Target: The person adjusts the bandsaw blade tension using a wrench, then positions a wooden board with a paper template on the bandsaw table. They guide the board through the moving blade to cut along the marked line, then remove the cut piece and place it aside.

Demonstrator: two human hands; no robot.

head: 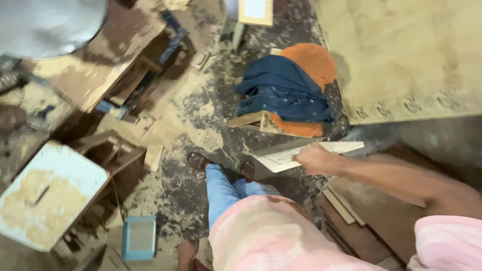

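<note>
My right hand (314, 158) grips a flat pale wooden board (301, 153) by its near edge, holding it level above the dusty floor. My right arm reaches in from the lower right in a pink sleeve. My left hand is out of view. Below me are my pink shirt, blue trousers and sandalled feet (198, 161). Just past the board lies a blue cloth (283, 93) draped over an orange cushion (311, 60) on a low wooden stool.
A large plywood sheet (401, 55) lies at the upper right. Stacked boards (366, 221) sit at the lower right. A worn light-blue stool (47, 195), a small blue box (139, 238) and scrap wood (120, 75) crowd the left. Sawdust covers the floor.
</note>
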